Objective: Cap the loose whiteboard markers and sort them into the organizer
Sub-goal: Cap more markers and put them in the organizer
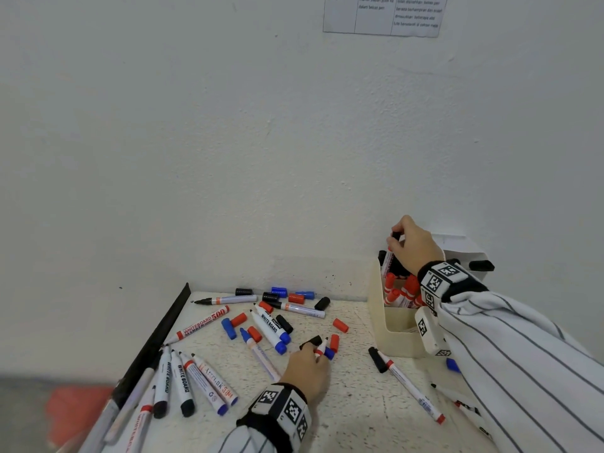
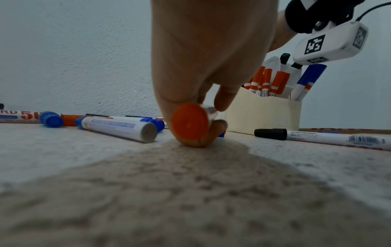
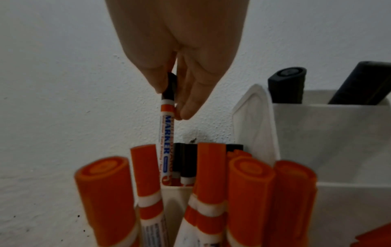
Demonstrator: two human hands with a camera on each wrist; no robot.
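My right hand (image 1: 397, 238) pinches a black-capped whiteboard marker (image 3: 166, 133) by its cap, upright over the cream organizer (image 1: 392, 335) at the back right. The marker's lower end dips among black-capped markers in a far compartment, behind several red-capped markers (image 3: 249, 192). My left hand (image 1: 315, 349) rests low on the table with its fingers curled round an uncapped marker (image 1: 322, 348). That marker's orange end (image 2: 189, 122) faces the left wrist camera. A loose black cap (image 1: 312, 341) lies right at the left fingertips.
Many loose markers and red, blue and black caps (image 1: 277, 308) lie scattered over the speckled table (image 1: 353, 407). Several markers (image 1: 183, 384) lie side by side at the front left by a black edge strip (image 1: 163, 328). A black-capped marker (image 1: 405, 384) lies before the organizer. The wall stands close behind.
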